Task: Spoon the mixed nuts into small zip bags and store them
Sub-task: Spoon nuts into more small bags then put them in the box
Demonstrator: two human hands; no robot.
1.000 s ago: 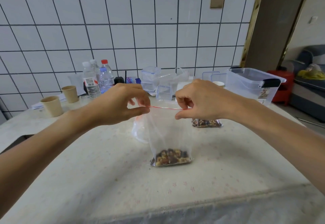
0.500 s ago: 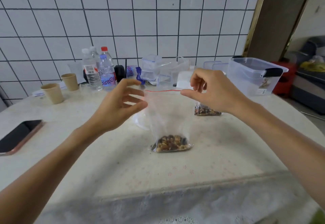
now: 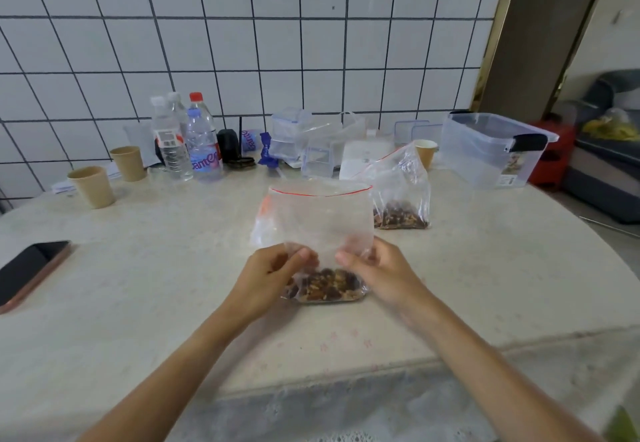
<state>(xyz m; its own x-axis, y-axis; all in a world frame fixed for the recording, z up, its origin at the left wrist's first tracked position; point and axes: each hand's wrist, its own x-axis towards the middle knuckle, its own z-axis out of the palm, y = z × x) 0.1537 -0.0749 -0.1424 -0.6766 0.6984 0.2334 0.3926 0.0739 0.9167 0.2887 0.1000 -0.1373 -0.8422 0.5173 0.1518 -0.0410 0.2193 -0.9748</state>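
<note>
Both hands — left hand (image 3: 273,277), right hand (image 3: 379,273) — pinch the zip bag (image 3: 320,230) low down, upright on the bench (image 3: 156,289); the mixed nuts (image 3: 323,289) sit at its bottom, partly hidden by fingers (image 3: 346,260).

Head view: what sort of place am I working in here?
Probably a home dining or kitchen corner: a tiled wall, a cloth-covered table crowded with water bottles, and a sofa through the doorway.
</note>
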